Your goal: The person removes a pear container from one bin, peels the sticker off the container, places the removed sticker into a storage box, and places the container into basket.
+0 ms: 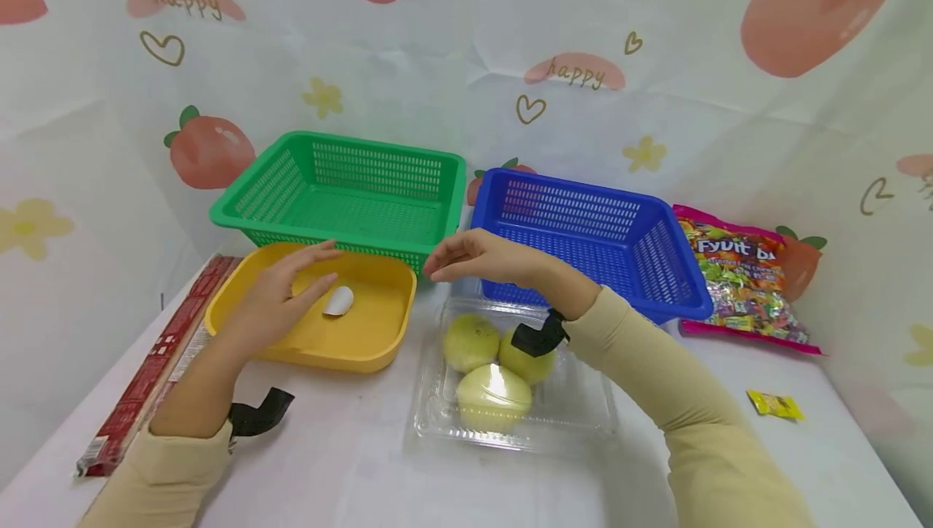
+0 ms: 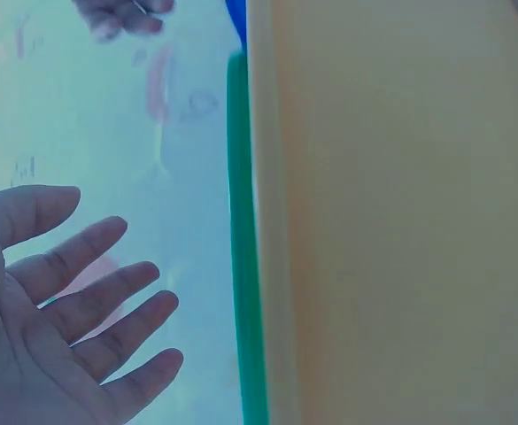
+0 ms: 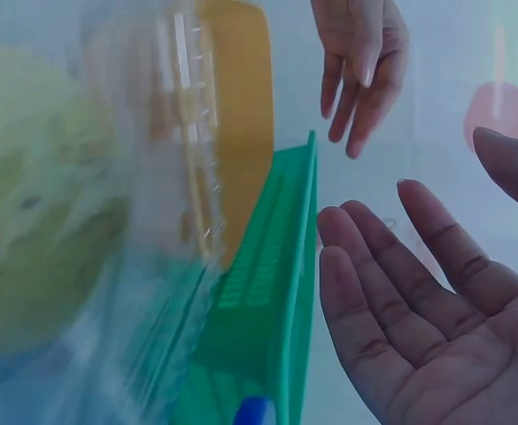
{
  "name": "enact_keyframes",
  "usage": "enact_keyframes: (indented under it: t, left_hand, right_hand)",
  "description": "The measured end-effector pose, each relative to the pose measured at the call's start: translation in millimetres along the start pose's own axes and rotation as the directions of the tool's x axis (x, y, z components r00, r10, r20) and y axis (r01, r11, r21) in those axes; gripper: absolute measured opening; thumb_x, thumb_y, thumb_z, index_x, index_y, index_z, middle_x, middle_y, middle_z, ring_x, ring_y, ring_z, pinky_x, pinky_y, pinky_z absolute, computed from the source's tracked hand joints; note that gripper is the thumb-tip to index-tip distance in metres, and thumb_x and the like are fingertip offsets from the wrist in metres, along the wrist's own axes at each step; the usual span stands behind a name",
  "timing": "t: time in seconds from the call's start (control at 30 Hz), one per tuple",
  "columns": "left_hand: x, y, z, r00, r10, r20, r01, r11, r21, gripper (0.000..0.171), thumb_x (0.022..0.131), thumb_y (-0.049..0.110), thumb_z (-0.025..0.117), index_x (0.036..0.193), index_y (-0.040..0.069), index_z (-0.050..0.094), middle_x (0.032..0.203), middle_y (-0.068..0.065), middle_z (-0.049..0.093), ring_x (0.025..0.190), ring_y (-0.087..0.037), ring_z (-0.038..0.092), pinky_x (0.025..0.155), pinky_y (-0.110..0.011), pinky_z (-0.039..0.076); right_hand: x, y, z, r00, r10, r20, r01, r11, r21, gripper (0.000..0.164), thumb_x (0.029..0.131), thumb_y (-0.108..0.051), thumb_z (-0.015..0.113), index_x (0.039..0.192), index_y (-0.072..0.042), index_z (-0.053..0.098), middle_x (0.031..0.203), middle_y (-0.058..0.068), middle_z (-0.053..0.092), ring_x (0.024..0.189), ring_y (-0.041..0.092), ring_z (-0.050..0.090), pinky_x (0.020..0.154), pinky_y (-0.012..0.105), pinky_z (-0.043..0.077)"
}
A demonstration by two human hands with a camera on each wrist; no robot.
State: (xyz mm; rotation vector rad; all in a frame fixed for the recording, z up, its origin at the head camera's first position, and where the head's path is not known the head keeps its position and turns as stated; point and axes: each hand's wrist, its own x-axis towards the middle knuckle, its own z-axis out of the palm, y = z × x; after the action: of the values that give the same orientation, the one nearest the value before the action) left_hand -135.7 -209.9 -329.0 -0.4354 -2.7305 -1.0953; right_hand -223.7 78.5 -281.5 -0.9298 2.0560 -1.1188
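My left hand (image 1: 273, 301) hovers over the left part of a yellow tray (image 1: 372, 362), fingers spread and nothing in them. Inside the tray lies a small white oval piece (image 1: 338, 301). My right hand (image 1: 484, 257) hangs between the green basket (image 1: 342, 242) and the blue basket (image 1: 598, 249), its fingers loosely bent and holding nothing. Below the right forearm sits a clear plastic box (image 1: 576, 406) with several round yellow-green fruits (image 1: 472, 342) in it. In the right wrist view, the right palm (image 3: 453, 345) shows bare, with the left hand beyond it.
A colourful candy bag (image 1: 743, 277) leans beside the blue basket. One yellow wrapped candy (image 1: 775, 405) lies at the table's right. Long red packaging (image 1: 149, 374) lies along the left edge, partly behind the left arm. A printed cloth (image 1: 437, 50) hangs behind the baskets.
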Motion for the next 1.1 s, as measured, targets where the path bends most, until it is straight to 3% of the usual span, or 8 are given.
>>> enact_keyframes:
  t: [0.1,0.3,0.57,0.77,0.9,0.97,1.1]
  left_hand:
    - [0.8,9.9,9.2,0.998,0.058,0.040,-0.057,0.998,-0.009,0.039,0.096,0.025,0.051,0.129,0.005,0.052,0.146,-0.016,0.039,0.134,-0.040,0.032,0.106,-0.060,0.029]
    - [-3.1,24.8,25.5,0.982,0.183,0.049,-0.181,0.982,-0.056,0.036,0.093,0.016,0.055,0.127,0.001,0.054,0.143,-0.019,0.041,0.133,-0.039,0.035,0.106,-0.059,0.030]
    - [-13.1,42.3,43.6,0.961,0.252,0.113,-0.237,0.963,-0.132,0.041,0.093,0.017,0.056,0.132,0.008,0.050,0.147,-0.014,0.037,0.136,-0.034,0.034,0.107,-0.057,0.030]
    - [-22.2,52.4,53.0,0.948,0.295,0.122,-0.269,0.943,-0.195,0.044,0.092,0.015,0.057,0.135,0.012,0.047,0.149,-0.008,0.035,0.138,-0.030,0.032,0.108,-0.053,0.031]
    - [-25.8,56.5,58.6,0.947,0.292,0.130,-0.260,0.941,-0.216,0.044,0.093,0.016,0.056,0.135,0.014,0.047,0.150,-0.005,0.034,0.138,-0.029,0.032,0.108,-0.053,0.031]
    - [-27.6,58.5,62.1,0.948,0.285,0.145,-0.247,0.941,-0.231,0.044,0.093,0.017,0.056,0.135,0.012,0.046,0.151,-0.005,0.033,0.139,-0.030,0.031,0.108,-0.054,0.031]
    - [-30.9,62.2,69.9,0.942,0.284,0.182,-0.232,0.937,-0.263,0.046,0.093,0.019,0.056,0.136,0.010,0.044,0.152,-0.007,0.029,0.140,-0.031,0.028,0.108,-0.055,0.030]
  right_hand:
    - [-14,9,-4,0.999,0.027,-0.024,-0.026,1.000,0.016,0.026,0.093,-0.016,0.055,0.115,-0.004,0.061,0.116,0.008,0.064,0.112,0.019,0.057,0.102,0.037,0.044]
    - [-44,22,-9,0.998,0.038,-0.056,-0.037,0.999,0.026,0.028,0.093,-0.017,0.056,0.117,-0.003,0.060,0.121,0.011,0.062,0.116,0.025,0.056,0.100,0.038,0.046]
    - [-85,33,-11,0.995,0.006,-0.097,-0.003,1.000,0.029,0.036,0.093,-0.021,0.057,0.123,-0.001,0.056,0.127,0.014,0.058,0.121,0.024,0.053,0.099,0.034,0.047]
    - [-109,39,-6,0.991,-0.004,-0.133,0.009,0.999,0.035,0.039,0.093,-0.020,0.056,0.126,0.001,0.052,0.133,0.020,0.052,0.128,0.035,0.045,0.100,0.035,0.046]
    - [-126,46,-1,0.988,-0.011,-0.153,0.017,0.999,0.036,0.040,0.094,-0.018,0.054,0.129,0.002,0.050,0.136,0.023,0.048,0.129,0.040,0.041,0.100,0.029,0.046]
    - [-134,49,2,0.986,-0.028,-0.166,0.034,0.999,0.033,0.040,0.094,-0.016,0.053,0.130,0.003,0.048,0.137,0.023,0.047,0.129,0.036,0.042,0.100,0.025,0.045]
    - [-150,54,10,0.978,-0.073,-0.196,0.079,0.997,0.025,0.038,0.094,-0.011,0.052,0.129,0.004,0.048,0.139,0.023,0.044,0.128,0.011,0.045,0.102,0.018,0.040]
